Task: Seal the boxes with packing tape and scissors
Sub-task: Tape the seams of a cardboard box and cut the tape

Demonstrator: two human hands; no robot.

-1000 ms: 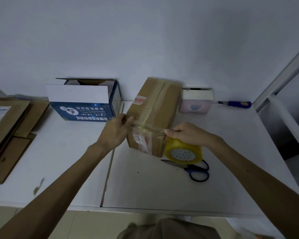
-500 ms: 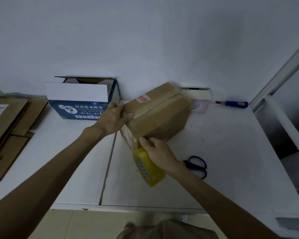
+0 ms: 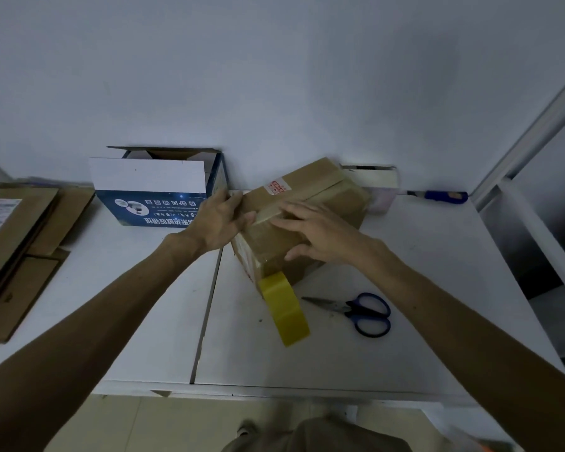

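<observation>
Pressing flat on the brown box (image 3: 310, 199), the right hand (image 3: 320, 234) lies with fingers straight; the left hand (image 3: 221, 220) grips the box's left edge. It sits toward the back edge of the bench (image 3: 437, 282), tape roll (image 3: 284, 308) touching its near corner, scissors (image 3: 356, 309) just beside.

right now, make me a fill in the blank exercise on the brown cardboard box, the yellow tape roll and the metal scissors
1. The left hand grips one end of the brown cardboard box while the right hand lies flat on its ____.
2. The yellow roll of packing tape is held by ____ hand.
3. The steel scissors on the white table have ____ handles.
Missing words: top; neither; blue.
</observation>
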